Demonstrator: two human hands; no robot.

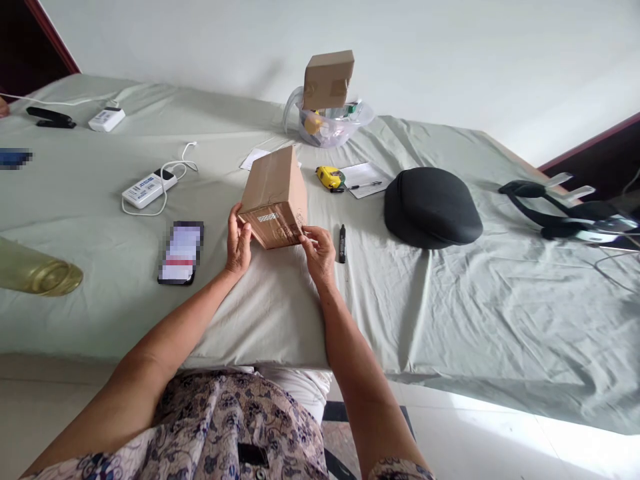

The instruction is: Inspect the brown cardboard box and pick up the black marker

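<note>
A brown cardboard box [273,180] is tilted above the cloth-covered table, its printed side turned toward me. My left hand [239,243] grips its lower left corner, thumb on the front face. At the lower right corner, my right hand [319,252] pinches the edge between thumb and fingers. A black marker [343,244] lies just right of my right hand. Behind the box, a yellow tape measure [330,178] rests beside a white paper [361,180] with a pen [367,185] on it. Another sheet is partly hidden by the box.
A clear plastic basket [333,133] at the back holds a second cardboard box [329,80]. On the right are a black case [433,207] and a headset [565,210]. Leftward lie a phone [181,253], a power strip [149,188], a stapler [51,118] and a yellowish bottle [40,268].
</note>
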